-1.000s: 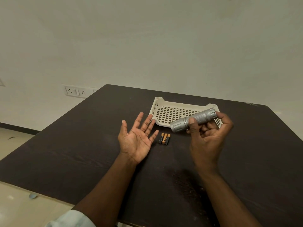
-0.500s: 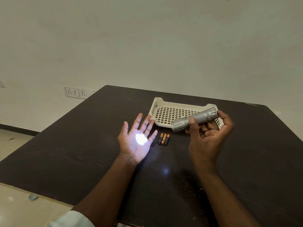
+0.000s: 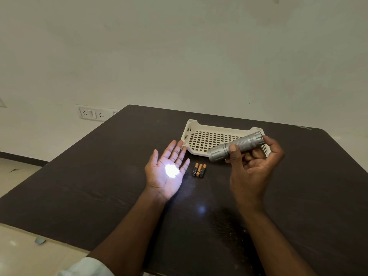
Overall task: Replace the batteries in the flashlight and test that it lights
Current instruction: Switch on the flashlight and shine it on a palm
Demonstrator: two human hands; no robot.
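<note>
Right hand (image 3: 252,166) gripping silver flashlight (image 3: 237,146), lit, above near edge of white basket (image 3: 201,129). Left hand (image 3: 166,172) flat, palm up, catching the beam. Three batteries (image 3: 199,170) between hands on counter (image 3: 99,176).

Dark tabletop (image 3: 83,176) carries cream perforated basket (image 3: 201,140) near far edge, three batteries (image 3: 199,170) (side by side) just before it.

Both forearms are bare from the wrists back toward the elbows. A pale, whitish sleeve (image 3: 85,267) shows at about seven o'clock, bunched near the left elbow. The left hand (image 3: 166,172) and right hand (image 3: 253,168) wear no rings, watch or gloves.
</note>
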